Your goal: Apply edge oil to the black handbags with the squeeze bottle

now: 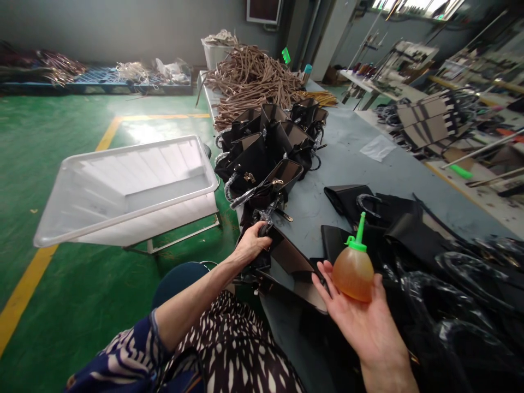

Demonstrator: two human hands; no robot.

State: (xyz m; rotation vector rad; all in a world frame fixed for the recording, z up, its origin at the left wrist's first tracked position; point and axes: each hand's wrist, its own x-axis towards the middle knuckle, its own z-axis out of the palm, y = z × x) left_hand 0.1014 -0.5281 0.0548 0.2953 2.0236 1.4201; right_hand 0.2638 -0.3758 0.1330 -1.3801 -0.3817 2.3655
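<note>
On the upturned palm of my right hand (356, 333) rests a squeeze bottle (354, 273). It is round, filled with amber liquid, and topped by a green nozzle pointing up. The fingers curl loosely about its base. My left hand (254, 243) has its thumb and fingers closed on the upper edge of a black handbag (286, 292). This bag lies tipped at the table's near edge, its taupe lining showing. Part of it is hidden by the left hand, and the right fingertips are close to its right side.
Several black handbags (249, 158) stand together farther up the grey table (347, 136), before a heap of brown straps (254, 73). More black bag pieces (409, 234) with plastic-wrapped handles lie at right. A white tub (164, 204) on a metal frame and a stool (178, 281) are at left.
</note>
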